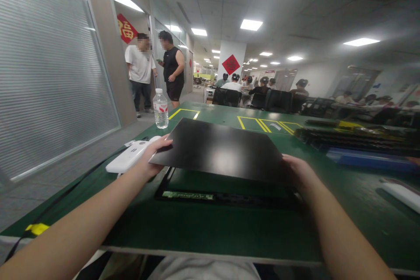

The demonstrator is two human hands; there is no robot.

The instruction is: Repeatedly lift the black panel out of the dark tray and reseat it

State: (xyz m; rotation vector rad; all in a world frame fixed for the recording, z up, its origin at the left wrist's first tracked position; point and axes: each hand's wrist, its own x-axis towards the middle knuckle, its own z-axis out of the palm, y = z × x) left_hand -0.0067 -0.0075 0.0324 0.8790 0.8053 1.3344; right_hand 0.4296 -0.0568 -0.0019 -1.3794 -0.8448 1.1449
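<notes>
A thin, dark, glossy rectangular panel (pixel 216 144) is held up in front of me, tilted, with ceiling light reflecting off it. My left hand (pixel 159 151) grips its left edge, thumb on the top face. At the right edge my right hand (pixel 299 170) is closed on the panel, its fingers partly hidden underneath. Below the panel, a black rectangular frame (pixel 166 183) lies on the green table, with a green circuit board strip (pixel 187 195) along its near side. The panel covers much of that frame.
A clear water bottle (pixel 161 109) and a white device (pixel 131 156) with a cable stand at left. Stacked dark panels (pixel 348 138), a blue strip (pixel 370 159) and a white object (pixel 402 194) lie at right. Yellow tape marks the green table (pixel 213 227). Two people stand beyond.
</notes>
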